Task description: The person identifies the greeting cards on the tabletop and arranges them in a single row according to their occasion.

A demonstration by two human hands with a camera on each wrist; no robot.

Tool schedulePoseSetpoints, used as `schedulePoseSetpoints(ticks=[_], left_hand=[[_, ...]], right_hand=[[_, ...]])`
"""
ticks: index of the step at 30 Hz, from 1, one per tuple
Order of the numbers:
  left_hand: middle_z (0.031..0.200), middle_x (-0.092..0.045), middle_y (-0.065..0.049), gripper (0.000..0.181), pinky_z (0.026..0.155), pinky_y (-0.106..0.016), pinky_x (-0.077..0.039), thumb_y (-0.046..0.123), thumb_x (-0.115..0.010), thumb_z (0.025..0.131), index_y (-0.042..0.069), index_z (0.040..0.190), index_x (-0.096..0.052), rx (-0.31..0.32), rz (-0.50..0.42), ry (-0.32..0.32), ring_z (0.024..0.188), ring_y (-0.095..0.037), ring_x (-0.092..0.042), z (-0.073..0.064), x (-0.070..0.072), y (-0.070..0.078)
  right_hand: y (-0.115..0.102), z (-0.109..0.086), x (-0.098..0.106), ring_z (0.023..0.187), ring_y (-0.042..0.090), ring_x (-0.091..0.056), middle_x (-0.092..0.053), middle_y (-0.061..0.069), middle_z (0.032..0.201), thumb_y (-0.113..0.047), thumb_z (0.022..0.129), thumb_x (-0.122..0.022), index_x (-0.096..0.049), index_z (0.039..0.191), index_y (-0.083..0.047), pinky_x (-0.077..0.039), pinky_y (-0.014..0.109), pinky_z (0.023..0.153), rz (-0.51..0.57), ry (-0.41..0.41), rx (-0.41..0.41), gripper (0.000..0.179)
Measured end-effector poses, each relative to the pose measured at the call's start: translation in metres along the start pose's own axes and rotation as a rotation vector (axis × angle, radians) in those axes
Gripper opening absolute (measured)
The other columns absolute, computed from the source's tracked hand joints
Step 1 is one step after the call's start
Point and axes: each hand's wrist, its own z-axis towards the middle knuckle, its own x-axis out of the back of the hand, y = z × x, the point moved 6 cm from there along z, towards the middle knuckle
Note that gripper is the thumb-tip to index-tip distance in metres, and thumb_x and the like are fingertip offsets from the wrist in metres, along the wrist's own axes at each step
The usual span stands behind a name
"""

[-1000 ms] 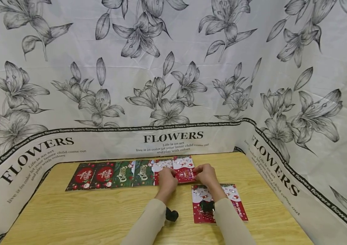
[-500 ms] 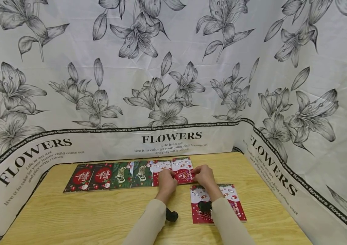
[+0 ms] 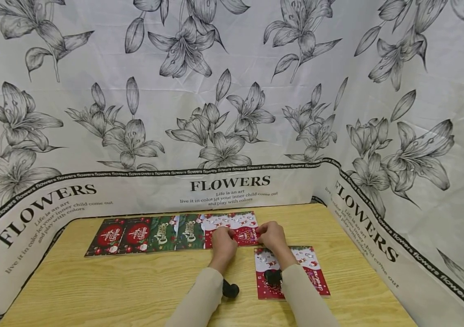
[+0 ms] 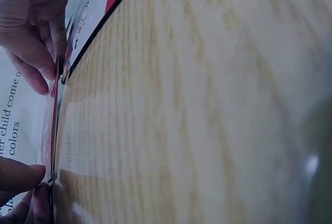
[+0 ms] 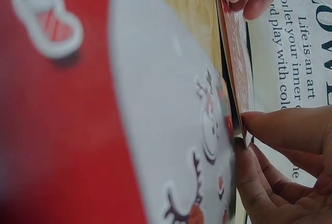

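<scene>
A red and white Christmas card (image 3: 247, 229) lies at the right end of a row on the table. My left hand (image 3: 224, 243) pinches its left side near the front edge. At the opposite side my right hand (image 3: 273, 236) pinches the card between thumb and fingers. In the right wrist view the right thumb (image 5: 290, 125) lies on the card's upper face, with fingers beneath. The left wrist view shows the left thumb (image 4: 23, 175) at the card's edge. Another red and white card (image 3: 212, 221) adjoins it, partly hidden by the left hand.
Two green cards (image 3: 162, 234) and two dark red-circled cards (image 3: 111, 236) continue the row leftward. More red and white cards (image 3: 319, 277) lie under the right forearm. A printed flower curtain (image 3: 232, 190) borders the wooden table (image 3: 113, 290).
The held card has shifted slightly toward the front, and its back edge now lines up with its neighbour's. Both hands keep their hold on it.
</scene>
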Motion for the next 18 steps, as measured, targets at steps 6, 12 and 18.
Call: schedulePoseSetpoints(ticks=[6, 12, 18], left_hand=[[0.083, -0.074, -0.011, 0.023, 0.079, -0.044, -0.059, -0.017, -0.074, 0.068, -0.002, 0.085, -0.079, 0.001, 0.004, -0.005, 0.086, -0.033, -0.070, -0.0002, -0.0010, -0.0012], [0.087, -0.074, -0.013, 0.024, 0.081, -0.046, -0.060, -0.018, -0.073, 0.071, -0.003, 0.088, -0.079, 0.019, 0.002, -0.034, 0.089, -0.034, -0.071, -0.0007, -0.0012, 0.0000], [0.090, -0.075, -0.014, 0.023, 0.084, -0.046, -0.060, -0.016, -0.074, 0.072, -0.003, 0.090, -0.080, 0.013, 0.024, -0.058, 0.091, -0.035, -0.071, 0.0005, -0.0026, 0.0005]], right_hand=[[0.0011, 0.0016, -0.0024, 0.096, 0.031, -0.064, -0.073, 0.016, 0.103, 0.010, 0.081, -0.077, -0.080, 0.103, 0.001, -0.055, 0.046, 0.087, 0.000, 0.001, 0.005, 0.024], [0.0010, 0.0014, -0.0037, 0.095, 0.030, -0.065, -0.073, 0.016, 0.103, 0.010, 0.079, -0.077, -0.079, 0.102, 0.001, -0.055, 0.046, 0.085, -0.013, 0.009, 0.015, 0.024], [-0.0022, 0.0010, -0.0062, 0.091, 0.029, -0.063, -0.072, 0.016, 0.101, 0.009, 0.078, -0.077, -0.078, 0.101, 0.001, -0.054, 0.044, 0.082, -0.073, 0.004, 0.008, 0.024]])
